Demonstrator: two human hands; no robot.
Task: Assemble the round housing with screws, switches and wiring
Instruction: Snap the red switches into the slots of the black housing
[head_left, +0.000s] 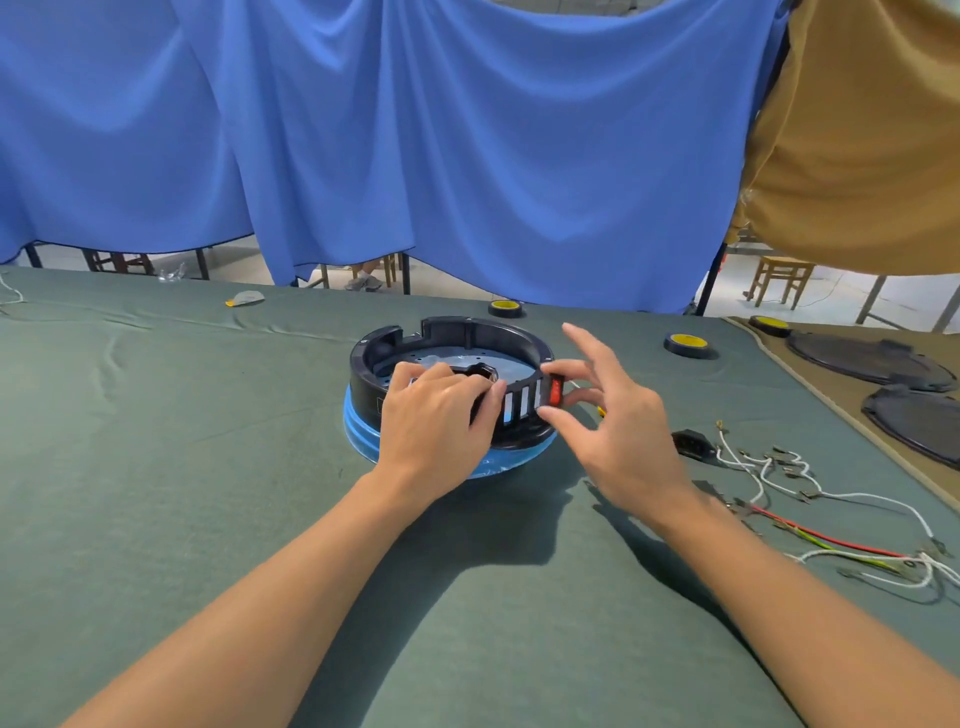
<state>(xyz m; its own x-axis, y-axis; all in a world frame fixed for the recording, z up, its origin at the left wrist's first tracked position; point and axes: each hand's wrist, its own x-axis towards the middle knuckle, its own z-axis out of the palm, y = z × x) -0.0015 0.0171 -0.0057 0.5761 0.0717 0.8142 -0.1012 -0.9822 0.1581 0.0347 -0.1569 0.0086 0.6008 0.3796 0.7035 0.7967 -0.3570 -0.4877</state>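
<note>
A round black housing (467, 332) sits on a blue film-wrapped base (358, 426) in the middle of the green-covered table. My left hand (436, 415) grips the housing's near rim, fingers curled over the wall. At the slotted front wall, my right hand (608, 415) pinches a red rocker switch (557, 391) between thumb and forefinger; the other fingers are spread. A black socket part (693, 444) and a bundle of white, red and yellow-green wires (810, 499) lie to the right.
Two black-and-yellow round pieces (687, 344) (505, 307) lie behind the housing. Dark round covers (867, 358) rest on a tan mat at the right. A small yellow-grey item (244, 298) sits far left. Blue and tan cloths hang behind the table.
</note>
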